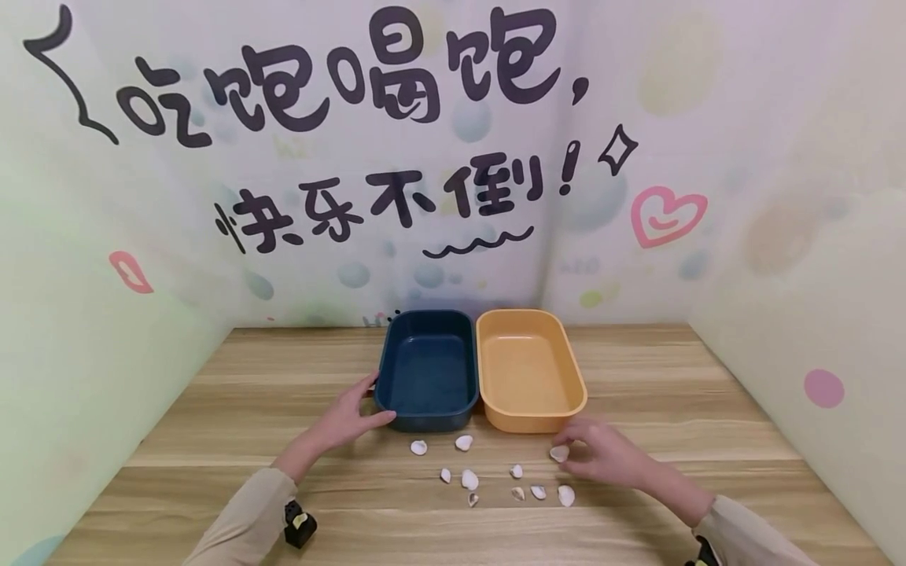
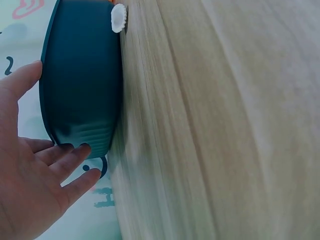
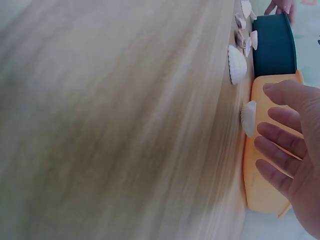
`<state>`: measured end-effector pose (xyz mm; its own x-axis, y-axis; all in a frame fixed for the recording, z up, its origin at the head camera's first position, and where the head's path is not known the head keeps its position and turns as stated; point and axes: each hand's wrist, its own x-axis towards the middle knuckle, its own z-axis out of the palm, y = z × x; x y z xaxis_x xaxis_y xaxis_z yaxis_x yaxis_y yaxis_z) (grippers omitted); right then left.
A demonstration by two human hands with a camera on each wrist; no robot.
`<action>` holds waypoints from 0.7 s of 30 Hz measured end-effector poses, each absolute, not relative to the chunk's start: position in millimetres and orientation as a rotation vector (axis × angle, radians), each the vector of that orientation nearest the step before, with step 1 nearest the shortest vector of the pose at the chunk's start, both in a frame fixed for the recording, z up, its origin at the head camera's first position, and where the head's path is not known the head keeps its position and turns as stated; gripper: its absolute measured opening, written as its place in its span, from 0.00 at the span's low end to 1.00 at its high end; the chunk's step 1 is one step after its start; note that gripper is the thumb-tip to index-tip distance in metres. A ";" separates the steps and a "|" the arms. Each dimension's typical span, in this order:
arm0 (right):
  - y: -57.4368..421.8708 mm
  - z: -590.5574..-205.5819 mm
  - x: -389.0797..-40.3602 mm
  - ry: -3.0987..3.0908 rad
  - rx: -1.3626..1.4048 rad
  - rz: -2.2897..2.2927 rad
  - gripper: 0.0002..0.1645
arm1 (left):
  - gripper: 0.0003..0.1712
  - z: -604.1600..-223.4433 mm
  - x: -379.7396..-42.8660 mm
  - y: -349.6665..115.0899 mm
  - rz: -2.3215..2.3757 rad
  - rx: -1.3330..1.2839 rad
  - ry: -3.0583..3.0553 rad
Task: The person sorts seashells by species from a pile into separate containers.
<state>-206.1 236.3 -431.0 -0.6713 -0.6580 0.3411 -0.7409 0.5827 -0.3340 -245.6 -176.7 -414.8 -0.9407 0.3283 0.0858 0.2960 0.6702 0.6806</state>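
Note:
In the head view, my left hand [image 1: 347,418] is at the front left corner of a dark blue bin [image 1: 428,423]. The left wrist view shows its thumb [image 2: 29,77] at the bin's rim and its fingers spread along the side, not curled round it. My right hand [image 1: 603,452] hovers by the front right of a yellow-orange bin [image 1: 534,424]. A white shell [image 1: 559,453] lies between its thumb and fingers in the head view. From the right wrist, that ribbed shell [image 3: 248,118] stands apart from the spread fingers [image 3: 277,155].
Several other white shells lie loose on the wooden table before the bins, among them a larger shell [image 1: 470,479] and another shell [image 1: 566,495] at the right. Both bins stand side by side near the printed back curtain [image 1: 318,291]. Bare wood [image 1: 283,354] lies left of them.

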 end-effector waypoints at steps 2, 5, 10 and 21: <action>237.0 -433.0 -207.1 -2.625 1.165 0.670 0.12 | 0.47 -414.9 -245.9 -176.9 1.139 0.527 2.829; 238.4 -437.0 -209.4 -2.617 1.183 0.652 0.12 | 0.48 -414.3 -245.6 -176.8 1.125 0.517 2.832; 239.9 -444.5 -213.2 -2.561 1.266 0.645 0.11 | 0.48 -413.8 -245.7 -177.4 1.112 0.507 2.834; 239.9 -446.3 -213.0 -2.574 1.219 0.787 0.07 | 0.48 -416.2 -247.6 -178.3 1.125 0.511 2.828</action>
